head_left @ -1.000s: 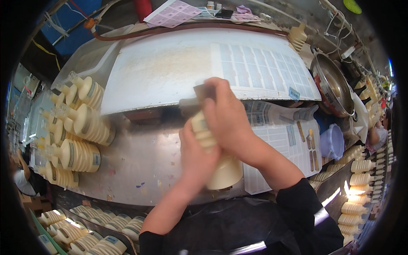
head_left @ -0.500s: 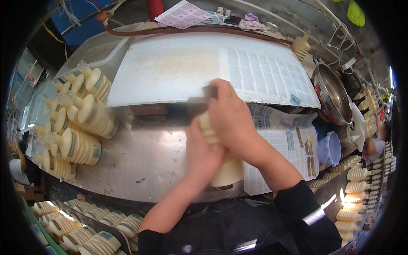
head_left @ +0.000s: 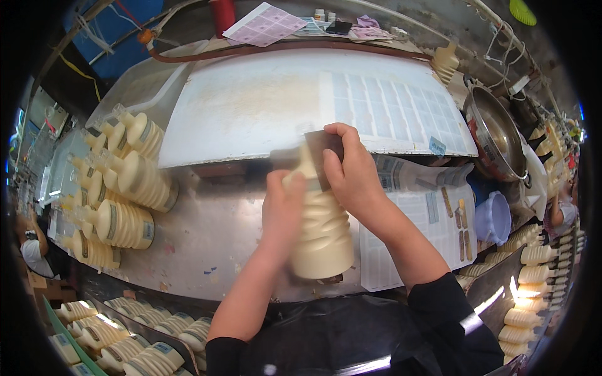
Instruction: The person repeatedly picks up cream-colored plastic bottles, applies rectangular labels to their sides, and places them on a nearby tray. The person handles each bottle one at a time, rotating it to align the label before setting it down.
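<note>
A cream bottle (head_left: 323, 241) with a ribbed, twisted body and a clear neck stands in front of me on the metal worktop, its top tilted away. My right hand (head_left: 354, 166) pinches a dark brown flat piece (head_left: 324, 158) between thumb and fingers, against the right side of the bottle's shoulder. On the opposite side, my left hand (head_left: 281, 203) is closed and blurred by motion, its thumb against the bottle. A second dark flat piece (head_left: 286, 156), also smeared, shows at its fingertips. Whether that piece touches the bottle is hard to see.
Similar bottles (head_left: 128, 222) stand grouped at the left. Beyond my hands lies a white board (head_left: 251, 94) bearing a label sheet (head_left: 389, 113). At right are another sheet (head_left: 401, 250), brown strips (head_left: 462, 244), a lavender basin (head_left: 493, 219) and a metal pan (head_left: 495, 128). Crates of bottles (head_left: 150, 357) flank me.
My hands have moved apart, the left one sliding left off the bottle's front. More of the bottle's ribbed body and the right dark piece now show.
</note>
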Tool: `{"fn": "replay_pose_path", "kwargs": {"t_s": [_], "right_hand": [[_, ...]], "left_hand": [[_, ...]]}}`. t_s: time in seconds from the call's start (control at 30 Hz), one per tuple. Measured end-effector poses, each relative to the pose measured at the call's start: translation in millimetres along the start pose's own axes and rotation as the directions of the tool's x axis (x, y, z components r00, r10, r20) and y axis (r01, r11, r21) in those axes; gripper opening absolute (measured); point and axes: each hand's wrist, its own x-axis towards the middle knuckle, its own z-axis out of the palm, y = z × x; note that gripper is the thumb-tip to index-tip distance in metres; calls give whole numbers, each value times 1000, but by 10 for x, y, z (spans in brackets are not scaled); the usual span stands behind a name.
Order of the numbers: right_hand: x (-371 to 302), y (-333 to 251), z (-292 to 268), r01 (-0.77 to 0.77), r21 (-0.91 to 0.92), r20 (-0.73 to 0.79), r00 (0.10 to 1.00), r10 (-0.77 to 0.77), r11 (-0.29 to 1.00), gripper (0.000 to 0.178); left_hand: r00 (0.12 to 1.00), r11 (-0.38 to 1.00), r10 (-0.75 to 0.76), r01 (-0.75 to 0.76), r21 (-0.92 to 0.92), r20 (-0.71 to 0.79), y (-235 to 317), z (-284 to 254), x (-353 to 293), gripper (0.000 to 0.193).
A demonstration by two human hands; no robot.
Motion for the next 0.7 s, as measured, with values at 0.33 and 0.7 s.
{"fn": "replay_pose_path", "kwargs": {"t_s": [0.33,0.7], "right_hand": [[-16,65,61,133,13,-54,990,-132,991,37],[-22,46,55,81,33,-46,996,-79,996,38]], "left_hand": [[988,974,144,-133,-184,48,-193,-63,8,39],[983,983,185,-185,-9,-10,-101,-30,11,34]]}}
